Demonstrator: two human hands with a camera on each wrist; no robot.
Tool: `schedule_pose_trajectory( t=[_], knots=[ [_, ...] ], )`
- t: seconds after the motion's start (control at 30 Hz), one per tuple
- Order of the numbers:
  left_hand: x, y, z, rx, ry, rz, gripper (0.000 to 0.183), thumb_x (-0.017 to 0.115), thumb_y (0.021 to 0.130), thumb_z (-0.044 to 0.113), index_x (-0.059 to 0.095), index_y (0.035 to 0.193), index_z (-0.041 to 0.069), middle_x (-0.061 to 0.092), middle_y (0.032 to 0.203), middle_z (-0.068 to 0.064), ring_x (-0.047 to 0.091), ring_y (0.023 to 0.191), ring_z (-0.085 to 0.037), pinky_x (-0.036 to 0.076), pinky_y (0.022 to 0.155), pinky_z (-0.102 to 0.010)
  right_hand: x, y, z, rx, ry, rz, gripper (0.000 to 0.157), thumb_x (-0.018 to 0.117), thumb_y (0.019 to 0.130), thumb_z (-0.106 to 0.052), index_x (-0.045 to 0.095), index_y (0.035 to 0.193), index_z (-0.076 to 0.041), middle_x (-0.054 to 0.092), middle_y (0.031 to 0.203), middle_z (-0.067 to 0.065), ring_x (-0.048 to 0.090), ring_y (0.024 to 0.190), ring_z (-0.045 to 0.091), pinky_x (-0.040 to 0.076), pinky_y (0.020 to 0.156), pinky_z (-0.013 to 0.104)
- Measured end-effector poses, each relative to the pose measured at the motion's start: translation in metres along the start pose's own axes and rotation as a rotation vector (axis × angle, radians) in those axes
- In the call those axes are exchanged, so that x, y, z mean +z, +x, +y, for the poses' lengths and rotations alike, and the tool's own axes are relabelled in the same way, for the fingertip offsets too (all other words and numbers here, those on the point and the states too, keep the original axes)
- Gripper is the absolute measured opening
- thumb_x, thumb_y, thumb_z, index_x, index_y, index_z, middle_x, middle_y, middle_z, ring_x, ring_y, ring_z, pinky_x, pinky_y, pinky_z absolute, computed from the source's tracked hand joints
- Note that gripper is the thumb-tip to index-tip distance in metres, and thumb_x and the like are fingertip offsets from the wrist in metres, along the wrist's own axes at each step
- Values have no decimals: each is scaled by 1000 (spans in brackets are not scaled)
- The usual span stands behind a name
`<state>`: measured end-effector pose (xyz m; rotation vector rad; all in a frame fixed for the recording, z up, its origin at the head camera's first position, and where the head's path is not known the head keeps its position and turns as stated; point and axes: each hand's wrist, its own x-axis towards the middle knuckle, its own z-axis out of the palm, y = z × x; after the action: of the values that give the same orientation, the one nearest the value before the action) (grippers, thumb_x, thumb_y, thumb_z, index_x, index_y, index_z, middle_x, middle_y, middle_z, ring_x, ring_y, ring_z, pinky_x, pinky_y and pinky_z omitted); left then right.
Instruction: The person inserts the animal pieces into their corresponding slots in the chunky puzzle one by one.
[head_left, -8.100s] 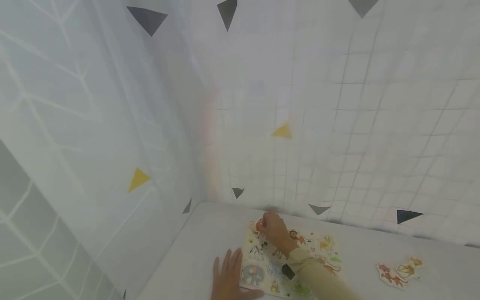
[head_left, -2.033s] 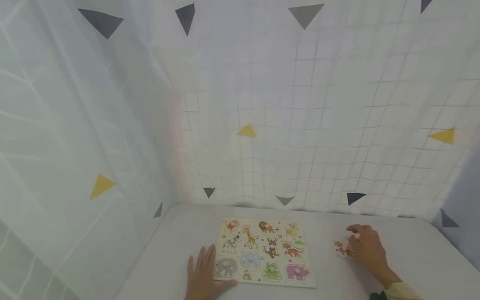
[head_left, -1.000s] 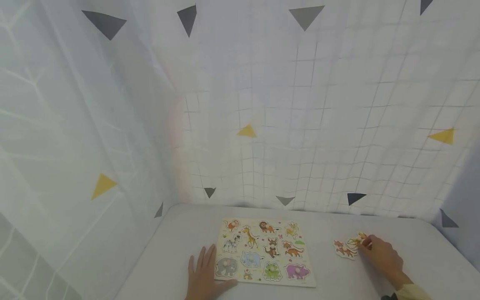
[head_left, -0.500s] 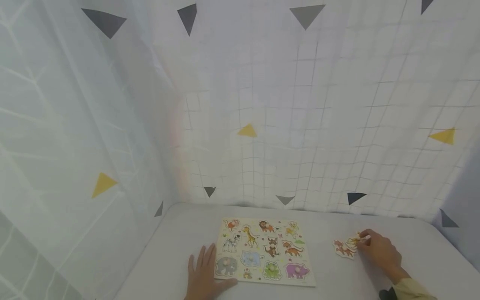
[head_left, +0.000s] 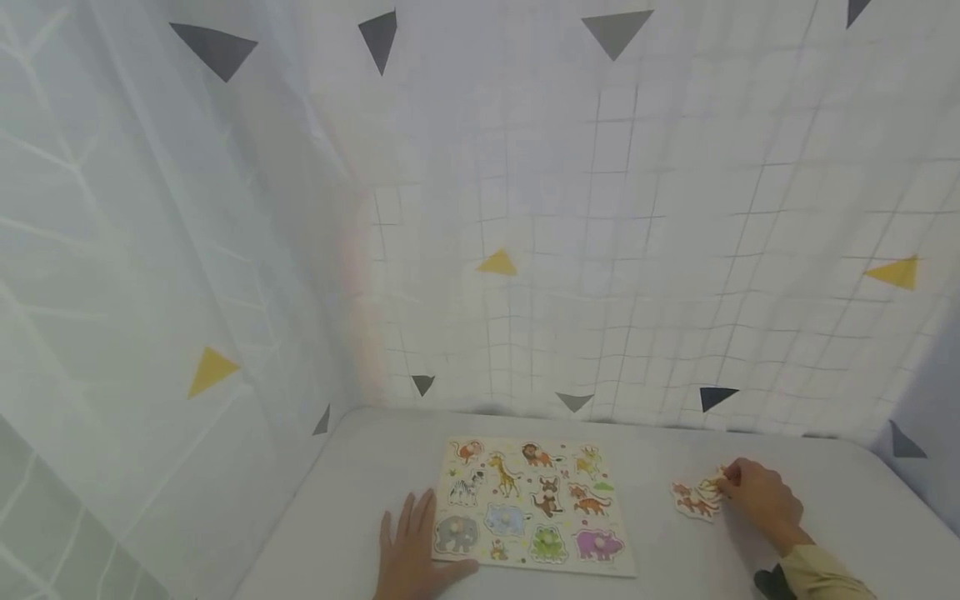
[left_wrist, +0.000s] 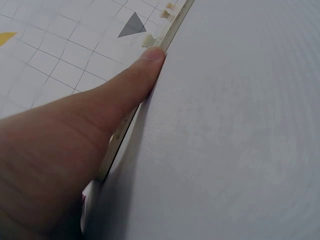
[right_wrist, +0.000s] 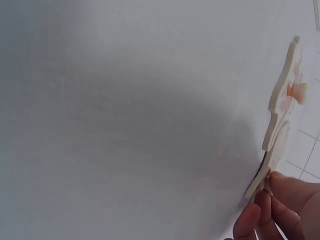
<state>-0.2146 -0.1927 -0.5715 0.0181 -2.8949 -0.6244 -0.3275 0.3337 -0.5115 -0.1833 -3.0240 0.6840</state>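
A wooden knob puzzle board (head_left: 532,569) with painted animals lies on the white table. My left hand (head_left: 411,550) rests flat at its lower-left corner, fingers spread along the left side. The thumb (left_wrist: 145,67) lies against the board's front edge in the left wrist view. To the right of the board, my right hand (head_left: 763,500) pinches a yellow animal puzzle piece (head_left: 710,484) between thumb and fingers, mostly hidden by them. That piece overlaps a reddish-brown animal piece (head_left: 695,505), whose round knob (right_wrist: 299,93) stands out in the right wrist view.
Knobbed pieces sit in the board, among them a frog (head_left: 548,545), a purple hippo (head_left: 600,545) and a grey elephant (head_left: 457,534). White table surface (head_left: 652,467) separates the board from the loose pieces. A patterned cloth wall (head_left: 637,250) rises behind the table.
My right hand has left the board's upper-left corner for the loose pieces at the right, and now pinches the yellow one. The view has turned right. My left hand stays by the board.
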Motion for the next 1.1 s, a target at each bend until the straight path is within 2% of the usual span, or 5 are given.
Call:
schedule_pose_trajectory(
  t=[0.37, 0.6, 0.77, 0.93, 1.1],
  knots=[
    [-3, -2, 0, 4, 38, 8, 132, 70, 63, 90, 34, 159, 7, 38, 166, -13, 28, 156, -43, 10, 126, -75, -2, -3, -30, -112, 52, 122, 35, 64, 99, -24, 62, 111, 8, 62, 109, 32, 64, 89, 39, 50, 60, 40],
    [-2, -3, 1, 4, 19, 9, 132, 70, 63, 90, 34, 159, 7, 37, 167, -12, 27, 157, -43, 9, 126, -74, 10, -8, -58, -222, 71, 195, 25, 67, 98, -20, 67, 109, 2, 58, 124, 38, 64, 86, 35, 51, 58, 38],
    [-1, -3, 2, 9, 15, 8, 132, 69, 63, 90, 34, 159, 6, 36, 167, -12, 27, 157, -43, 8, 126, -74, 18, -13, -77, -278, 99, 219, 24, 70, 96, -19, 66, 111, -1, 62, 130, 32, 67, 98, 42, 58, 67, 47],
    [0, -3, 3, 10, 22, 10, 133, 68, 63, 91, 33, 159, 6, 36, 167, -12, 27, 157, -43, 8, 126, -74, 26, -16, -94, -300, 105, 219, 40, 71, 95, -20, 61, 127, 3, 67, 128, 26, 68, 107, 44, 59, 77, 55],
    [-1, -3, 4, 16, 10, 15, 132, 70, 63, 90, 34, 159, 6, 37, 167, -13, 28, 156, -43, 9, 126, -74, 39, -15, -107, -312, 160, 192, 43, 70, 96, -20, 60, 131, 3, 70, 125, 23, 67, 111, 43, 59, 86, 57]
  ],
)
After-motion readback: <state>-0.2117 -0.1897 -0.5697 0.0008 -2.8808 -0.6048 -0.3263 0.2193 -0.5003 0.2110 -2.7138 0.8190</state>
